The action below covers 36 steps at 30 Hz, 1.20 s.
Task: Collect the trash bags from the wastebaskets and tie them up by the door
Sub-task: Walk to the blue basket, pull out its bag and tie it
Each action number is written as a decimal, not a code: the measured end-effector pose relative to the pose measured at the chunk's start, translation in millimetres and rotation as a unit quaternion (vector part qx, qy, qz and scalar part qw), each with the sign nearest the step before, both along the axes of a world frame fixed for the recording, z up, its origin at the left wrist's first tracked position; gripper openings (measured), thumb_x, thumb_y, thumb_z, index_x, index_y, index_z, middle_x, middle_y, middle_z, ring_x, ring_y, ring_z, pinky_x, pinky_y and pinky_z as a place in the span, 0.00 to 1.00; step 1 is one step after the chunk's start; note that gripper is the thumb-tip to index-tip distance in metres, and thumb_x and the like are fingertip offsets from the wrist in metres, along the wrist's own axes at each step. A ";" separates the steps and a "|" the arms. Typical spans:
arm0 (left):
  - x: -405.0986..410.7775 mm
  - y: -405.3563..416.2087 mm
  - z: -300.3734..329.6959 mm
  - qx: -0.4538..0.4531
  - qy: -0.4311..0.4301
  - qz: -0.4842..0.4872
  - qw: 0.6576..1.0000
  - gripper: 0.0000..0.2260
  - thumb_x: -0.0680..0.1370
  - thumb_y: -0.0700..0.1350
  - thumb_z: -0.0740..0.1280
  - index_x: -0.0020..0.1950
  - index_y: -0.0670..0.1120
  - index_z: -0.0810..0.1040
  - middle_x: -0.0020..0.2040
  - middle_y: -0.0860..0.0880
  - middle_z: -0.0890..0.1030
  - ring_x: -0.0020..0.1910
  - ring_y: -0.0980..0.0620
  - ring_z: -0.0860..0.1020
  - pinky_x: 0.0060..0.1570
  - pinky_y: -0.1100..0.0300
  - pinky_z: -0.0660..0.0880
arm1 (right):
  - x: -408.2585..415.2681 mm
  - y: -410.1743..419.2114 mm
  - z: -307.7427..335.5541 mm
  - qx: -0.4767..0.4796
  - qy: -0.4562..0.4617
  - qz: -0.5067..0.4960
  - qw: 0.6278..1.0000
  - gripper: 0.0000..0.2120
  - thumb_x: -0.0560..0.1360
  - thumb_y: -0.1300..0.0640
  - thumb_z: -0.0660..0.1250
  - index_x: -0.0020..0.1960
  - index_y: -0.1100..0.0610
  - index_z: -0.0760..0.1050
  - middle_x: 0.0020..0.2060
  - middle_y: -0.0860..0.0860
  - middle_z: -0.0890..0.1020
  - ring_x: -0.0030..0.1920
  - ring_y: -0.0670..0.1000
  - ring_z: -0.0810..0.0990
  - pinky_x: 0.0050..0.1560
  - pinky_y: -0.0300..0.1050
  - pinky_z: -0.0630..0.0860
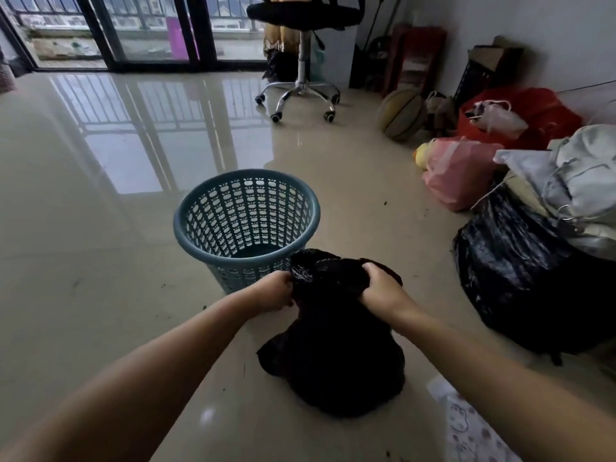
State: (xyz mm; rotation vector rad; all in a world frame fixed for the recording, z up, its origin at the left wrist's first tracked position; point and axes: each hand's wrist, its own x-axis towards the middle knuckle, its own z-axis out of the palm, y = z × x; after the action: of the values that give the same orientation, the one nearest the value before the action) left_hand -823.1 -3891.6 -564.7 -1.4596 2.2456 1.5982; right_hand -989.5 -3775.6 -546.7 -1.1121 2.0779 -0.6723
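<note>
Left hand: the left hand (275, 291) is closed in a fist on the left side of the gathered bag mouth.
Right hand: the right hand (380, 288) is closed on the right side of the same mouth, fingers curled over the plastic.
Bag: the black crumpled plastic trash bag (336, 361) rests on the glossy beige tiled floor (83, 261), its top bunched between the two hands.
Wastebasket: the round teal perforated plastic wastebasket (246, 225) stands upright just beyond the bag, unlined.
Right side: a large black filled plastic sack (520, 281), a pink plastic bag (456, 175) and a worn basketball (401, 115) lie by the wall.
Background: a black swivel chair on a chrome wheeled base (301, 85) stands before dark-framed glass doors (140, 31).
</note>
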 end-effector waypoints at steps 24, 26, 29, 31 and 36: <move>-11.2 -9.1 106.7 -0.207 0.219 -0.020 0.953 0.29 0.76 0.36 0.66 0.73 0.54 0.61 0.66 0.46 0.71 0.65 0.50 0.72 0.66 0.53 0.71 | 19.2 1.2 101.9 -0.089 -0.143 0.226 0.960 0.31 0.76 0.61 0.65 0.75 0.48 0.56 0.61 0.50 0.76 0.61 0.50 0.77 0.63 0.46 0.75; -8.3 -10.0 108.5 -0.308 0.236 -0.032 0.921 0.19 0.74 0.36 0.69 0.61 0.52 0.74 0.60 0.47 0.74 0.61 0.52 0.73 0.65 0.57 0.70 | 24.9 -0.3 103.9 -0.045 -0.122 0.281 0.951 0.36 0.76 0.59 0.66 0.75 0.42 0.49 0.62 0.48 0.75 0.61 0.48 0.77 0.65 0.45 0.73; -0.4 -9.2 113.4 -0.274 0.281 -0.001 0.920 0.02 0.75 0.35 0.67 0.46 0.39 0.79 0.48 0.41 0.80 0.47 0.52 0.78 0.54 0.56 0.75 | 1.5 -3.1 121.9 -0.047 -0.191 0.282 0.939 0.23 0.76 0.61 0.64 0.67 0.44 0.66 0.58 0.51 0.80 0.59 0.48 0.79 0.60 0.41 0.76; 7.6 -7.6 118.9 -0.146 0.323 0.026 0.935 0.07 0.78 0.39 0.64 0.46 0.36 0.78 0.48 0.36 0.81 0.46 0.49 0.79 0.53 0.57 0.78 | -21.3 -13.2 117.1 -0.145 -0.143 0.172 0.964 0.17 0.77 0.62 0.63 0.62 0.48 0.72 0.58 0.52 0.80 0.62 0.52 0.77 0.59 0.42 0.74; 28.2 -7.1 124.1 0.114 0.396 0.017 0.911 0.07 0.77 0.42 0.63 0.46 0.38 0.77 0.46 0.41 0.83 0.45 0.48 0.82 0.51 0.55 0.81 | -12.7 -54.6 32.5 -0.037 0.145 0.173 0.974 0.42 0.72 0.52 0.69 0.76 0.46 0.46 0.76 0.56 0.50 0.77 0.56 0.50 0.76 0.54 0.52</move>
State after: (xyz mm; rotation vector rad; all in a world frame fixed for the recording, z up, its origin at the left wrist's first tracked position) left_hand -794.9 -3898.7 -440.6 -0.8687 2.2004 2.7229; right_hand -1002.1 -3830.3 -514.2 -1.6498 2.0275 -0.4387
